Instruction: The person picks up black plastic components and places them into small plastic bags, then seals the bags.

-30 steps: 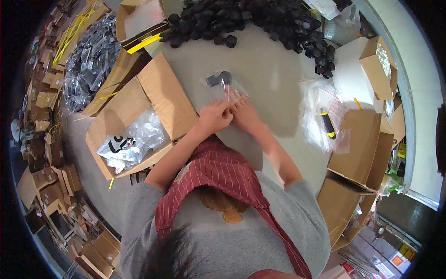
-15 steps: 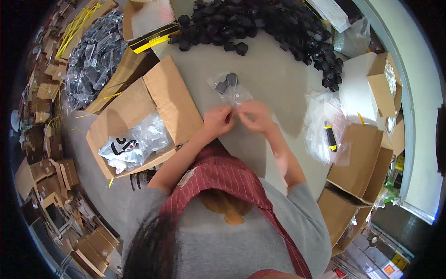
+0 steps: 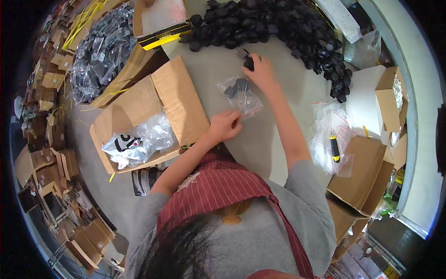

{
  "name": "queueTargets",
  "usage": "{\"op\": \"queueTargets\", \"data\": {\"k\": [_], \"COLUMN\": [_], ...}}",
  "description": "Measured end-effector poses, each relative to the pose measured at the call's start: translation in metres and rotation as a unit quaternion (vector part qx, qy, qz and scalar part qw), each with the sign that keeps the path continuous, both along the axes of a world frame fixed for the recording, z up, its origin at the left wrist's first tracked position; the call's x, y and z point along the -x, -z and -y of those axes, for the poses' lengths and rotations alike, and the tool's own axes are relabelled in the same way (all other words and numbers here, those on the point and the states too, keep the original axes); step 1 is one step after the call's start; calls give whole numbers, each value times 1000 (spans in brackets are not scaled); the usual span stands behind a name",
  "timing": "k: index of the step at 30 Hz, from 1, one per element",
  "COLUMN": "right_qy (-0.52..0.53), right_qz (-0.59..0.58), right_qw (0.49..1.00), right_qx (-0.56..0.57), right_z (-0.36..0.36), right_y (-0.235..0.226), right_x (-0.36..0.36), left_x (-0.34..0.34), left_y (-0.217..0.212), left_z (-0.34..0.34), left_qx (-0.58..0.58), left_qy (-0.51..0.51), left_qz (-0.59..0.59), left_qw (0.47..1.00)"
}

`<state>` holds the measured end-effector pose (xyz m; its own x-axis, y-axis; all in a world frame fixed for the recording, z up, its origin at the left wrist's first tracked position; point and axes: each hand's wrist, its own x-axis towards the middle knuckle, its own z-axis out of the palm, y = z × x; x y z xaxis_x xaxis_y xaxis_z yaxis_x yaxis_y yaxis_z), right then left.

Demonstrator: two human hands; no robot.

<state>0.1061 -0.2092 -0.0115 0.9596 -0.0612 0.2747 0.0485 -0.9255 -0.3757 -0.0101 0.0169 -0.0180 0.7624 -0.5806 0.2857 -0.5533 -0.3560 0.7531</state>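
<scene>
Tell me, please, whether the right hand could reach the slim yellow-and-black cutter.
Probably yes: the cutter lies uncovered atop flat clear plastic bags, though the right hand holds a small black piece.

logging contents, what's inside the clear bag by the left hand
The clear bag shows a dark round piece and a dark blocky one; anything beneath them is covered.

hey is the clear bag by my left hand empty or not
Not empty: dark pieces show through the plastic of the clear bag.

Packing workshop, cardboard boxes (image 3: 181,100), heaped black parts (image 3: 241,23), clear bags (image 3: 323,132)
</scene>
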Motion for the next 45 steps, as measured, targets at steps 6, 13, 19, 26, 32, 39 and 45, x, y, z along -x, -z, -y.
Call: {"op": "queueTargets", "data": {"k": [6,13,19,26,32,39,45], "right_qy": [107,77,98,88,87,53,139], "right_qz": [-148,-173,-183,-58,-164,-98,-15], "right_qw": [919,772,844,961,919,967,972], "right_qx": [-350,-607,-495,-257,-348,-230,-189], "right_z": [16,-5,-32,-50,-55,-59,-68], "right_y": [-19,-88,-69,-38,-27,-17,-9], "right_x": [90,195,227,227,233,235,228], "left_x": [0,4,11,26,33,36,39], "left_y": [-1,-2,-9,-17,-17,-13,-12], "left_z": [3,4,6,7,3,1,1], "left_qx": [18,4,38,-42,-71,-44,-16], "left_qy": [-7,-33,-13,83,33,-5,-25], "left_qz": [-17,-50,-150,-21,-13,-69,-42], "left_qw": [1000,998,988,996,997,997,999]}}
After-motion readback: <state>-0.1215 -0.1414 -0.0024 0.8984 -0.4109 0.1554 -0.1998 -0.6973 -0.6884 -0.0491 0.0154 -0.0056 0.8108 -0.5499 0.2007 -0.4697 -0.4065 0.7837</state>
